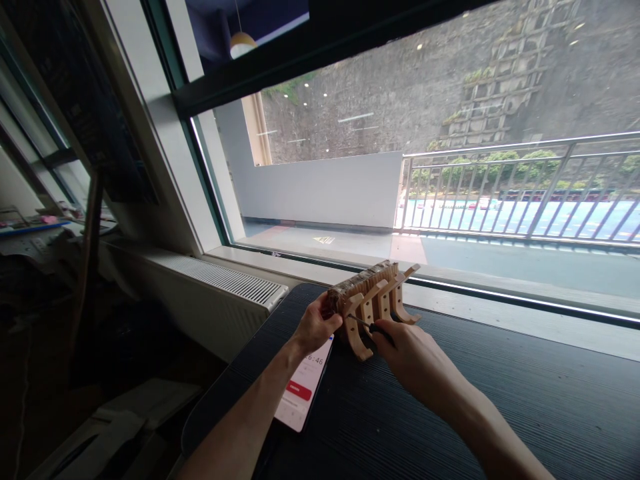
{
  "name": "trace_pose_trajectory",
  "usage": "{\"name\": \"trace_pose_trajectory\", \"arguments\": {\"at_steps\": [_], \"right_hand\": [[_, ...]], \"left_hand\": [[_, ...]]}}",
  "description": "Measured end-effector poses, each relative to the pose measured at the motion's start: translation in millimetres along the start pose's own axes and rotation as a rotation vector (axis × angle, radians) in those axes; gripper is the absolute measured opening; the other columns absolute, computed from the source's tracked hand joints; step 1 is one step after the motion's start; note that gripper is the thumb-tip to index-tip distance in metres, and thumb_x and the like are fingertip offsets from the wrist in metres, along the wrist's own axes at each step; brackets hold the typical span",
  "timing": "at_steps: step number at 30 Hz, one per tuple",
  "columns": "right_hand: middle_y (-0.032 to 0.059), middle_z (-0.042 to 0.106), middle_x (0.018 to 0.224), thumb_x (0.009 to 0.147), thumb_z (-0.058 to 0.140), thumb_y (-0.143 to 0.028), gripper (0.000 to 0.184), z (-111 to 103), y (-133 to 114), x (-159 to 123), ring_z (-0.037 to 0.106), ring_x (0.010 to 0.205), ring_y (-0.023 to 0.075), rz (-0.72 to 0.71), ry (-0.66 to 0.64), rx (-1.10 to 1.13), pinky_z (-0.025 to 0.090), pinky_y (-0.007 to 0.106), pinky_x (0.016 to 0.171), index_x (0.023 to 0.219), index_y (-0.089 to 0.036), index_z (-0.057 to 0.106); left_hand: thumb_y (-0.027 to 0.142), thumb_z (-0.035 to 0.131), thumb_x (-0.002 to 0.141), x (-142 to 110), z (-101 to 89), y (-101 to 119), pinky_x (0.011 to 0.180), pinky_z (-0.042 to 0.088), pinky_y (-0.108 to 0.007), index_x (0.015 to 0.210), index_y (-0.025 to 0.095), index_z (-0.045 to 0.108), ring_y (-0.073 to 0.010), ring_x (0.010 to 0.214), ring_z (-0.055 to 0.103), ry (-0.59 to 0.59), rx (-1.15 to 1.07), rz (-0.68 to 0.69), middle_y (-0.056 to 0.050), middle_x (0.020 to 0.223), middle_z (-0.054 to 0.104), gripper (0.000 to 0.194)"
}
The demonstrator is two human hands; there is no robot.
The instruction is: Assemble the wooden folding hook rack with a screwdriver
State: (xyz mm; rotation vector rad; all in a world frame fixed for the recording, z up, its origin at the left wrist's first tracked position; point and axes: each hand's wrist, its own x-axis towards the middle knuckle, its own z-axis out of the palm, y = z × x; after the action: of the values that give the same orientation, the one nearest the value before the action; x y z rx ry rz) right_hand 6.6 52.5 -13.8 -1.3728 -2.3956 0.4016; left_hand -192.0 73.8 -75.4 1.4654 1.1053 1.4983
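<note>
A wooden rack [376, 299] with several curved hook-like feet lies on its side on the dark ribbed table [500, 400], near the window. My left hand [315, 327] grips the rack's left end, fingers wrapped round it. My right hand [407, 350] is closed on a small screwdriver [367, 325] with a dark handle, its thin shaft pointing left at the base of the nearest foot.
A phone [304, 390] with a lit screen showing a timer and a red button lies flat on the table under my left forearm. A white radiator grille [225, 280] runs below the window sill to the left. Dim clutter fills the left side.
</note>
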Motion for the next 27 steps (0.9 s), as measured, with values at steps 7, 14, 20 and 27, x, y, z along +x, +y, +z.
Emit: {"name": "trace_pose_trajectory", "arguments": {"at_steps": [7,14,20,27], "right_hand": [[0.0037,0.067,0.085,0.084,0.044,-0.021,0.024,-1,-12,-9,0.064,0.071,0.0212,-0.004,0.030,-0.213,0.021,0.027,0.050,0.105,-0.024,0.055],[0.0049,0.065,0.083,0.083,0.039,-0.010,0.019,4,-22,-10,0.063,0.066,0.0187,-0.088,0.038,-0.253,0.023,0.027,0.050,0.090,-0.019,0.055],[0.0058,0.064,0.081,0.085,0.037,-0.011,0.019,8,-23,-6,0.061,0.065,0.0175,-0.097,0.043,-0.230,0.023,0.027,0.050,0.087,-0.016,0.055],[0.0049,0.066,0.080,0.088,0.039,-0.028,0.023,4,-7,3,0.060,0.074,0.0164,-0.040,0.050,0.073,0.031,0.025,0.058,0.087,-0.019,0.060]], "left_hand": [[0.009,0.056,0.072,-1,-0.1,2,0.083,0.049,-0.031,0.106,0.012,0.054,-0.0197,0.094,0.062,-0.008,0.034,0.009,-0.007,0.100,0.065,0.034],[0.009,0.055,0.072,0,0.0,0,0.080,0.050,-0.029,0.105,0.012,0.054,-0.0186,0.090,0.062,0.000,0.051,0.040,-0.007,0.097,0.065,0.034],[0.008,0.054,0.071,1,0.4,-1,0.078,0.050,-0.028,0.104,0.013,0.055,-0.0179,0.088,0.062,0.003,0.043,0.041,-0.006,0.094,0.065,0.033],[0.008,0.055,0.072,1,-0.5,-2,0.079,0.050,-0.028,0.103,0.013,0.055,-0.0182,0.090,0.063,-0.001,0.019,0.027,-0.006,0.098,0.065,0.032]]}}
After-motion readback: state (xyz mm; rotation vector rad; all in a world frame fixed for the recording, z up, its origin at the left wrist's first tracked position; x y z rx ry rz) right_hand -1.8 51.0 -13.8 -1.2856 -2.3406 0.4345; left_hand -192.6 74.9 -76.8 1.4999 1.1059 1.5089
